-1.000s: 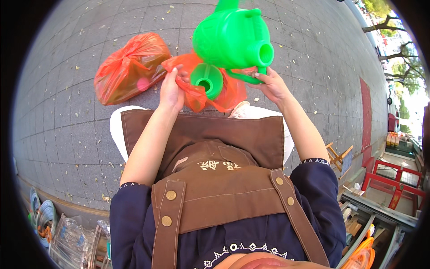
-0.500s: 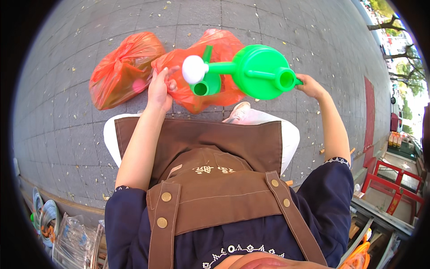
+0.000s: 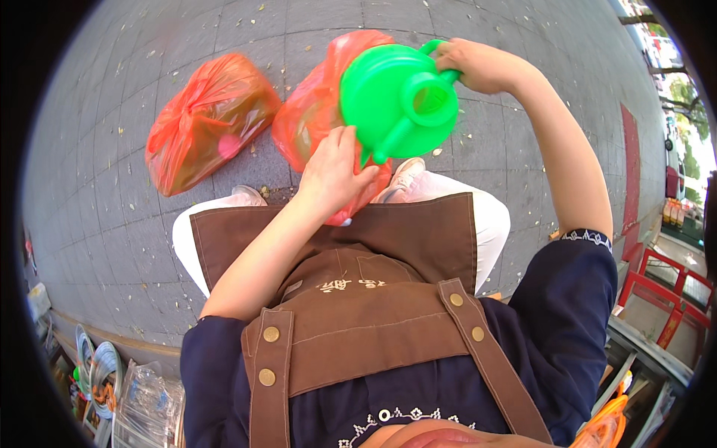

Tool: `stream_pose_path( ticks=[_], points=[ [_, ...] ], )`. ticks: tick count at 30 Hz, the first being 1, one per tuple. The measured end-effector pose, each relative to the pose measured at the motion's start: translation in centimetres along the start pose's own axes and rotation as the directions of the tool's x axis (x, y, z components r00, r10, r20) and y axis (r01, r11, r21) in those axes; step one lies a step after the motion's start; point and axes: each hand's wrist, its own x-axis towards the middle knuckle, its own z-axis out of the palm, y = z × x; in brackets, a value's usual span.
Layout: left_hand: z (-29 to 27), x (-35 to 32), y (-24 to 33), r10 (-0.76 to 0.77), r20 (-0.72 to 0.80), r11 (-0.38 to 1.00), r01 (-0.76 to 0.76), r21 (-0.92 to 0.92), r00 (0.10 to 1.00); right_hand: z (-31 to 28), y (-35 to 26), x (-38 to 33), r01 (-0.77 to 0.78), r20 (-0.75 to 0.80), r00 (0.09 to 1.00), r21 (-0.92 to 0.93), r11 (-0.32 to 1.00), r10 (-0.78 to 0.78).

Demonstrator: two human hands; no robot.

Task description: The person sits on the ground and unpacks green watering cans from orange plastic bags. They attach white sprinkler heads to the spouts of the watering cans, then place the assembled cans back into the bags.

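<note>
Head view: at the lower left of the frame, coiled loops [image 3: 107, 367] sat beside a plastic-wrapped stack [image 3: 149, 403]. Up from these, left of centre, a tied orange bag [image 3: 224, 112] rested on grey paving [image 3: 112, 224], a pink patch showing through its film. Just right of it lay a second orange bag [image 3: 308, 104], partly covered by the green watering can [image 3: 366, 86] at the upper centre. The left hand [image 3: 330, 172] reached up from below to the can's lower left edge; its fingers were bent and close together, but whether they pinched film or plastic I could not tell. Loose orange film hung below them, above the brown apron [image 3: 358, 366]. The can was tilted, its round opening facing the camera. At the upper right of the can, the right hand [image 3: 478, 67] had its fingers curled around the handle [image 3: 432, 48]. At the far right stood a red frame [image 3: 670, 321].

Good handling here called, in my judgement, for a firm right grip at the handle to govern the tilt, while the left fingers kept thin film from snagging or tearing on the can's projecting parts.
</note>
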Motion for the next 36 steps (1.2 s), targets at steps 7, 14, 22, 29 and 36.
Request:
stream_pose_path(
  ticks=[7,14,22,29,36],
  points=[
    [6.2,-2.8,-7.1,-0.336,0.627,0.853,0.509,-0.114,0.703,-0.2,1.0,3.6,0.045,-0.073,0.997,0.2,0.979,-0.031],
    [4.8,-4.5,-7.1,-0.359,0.62,0.814,0.559,-0.157,0.697,17.3,6.9,5.4,-0.086,-0.047,0.27,0.994,0.073,0.962],
    [3.0,-3.9,-8.0,-0.336,0.67,0.875,0.483,-0.038,0.662,22.0,5.1,6.0,0.248,0.172,0.391,0.926,-0.284,0.904],
    [3.4,0.4,-6.4,-0.309,0.781,0.944,0.272,0.184,0.543,8.0,2.2,-0.1,0.581,-0.304,0.596,0.802,-0.137,0.743],
    [9.7,5.2,-3.0,-0.379,0.734,0.925,0.24,0.294,0.564,7.0,-6.6,-3.8,0.304,-0.164,0.791,0.942,-0.145,0.589]
  ],
)
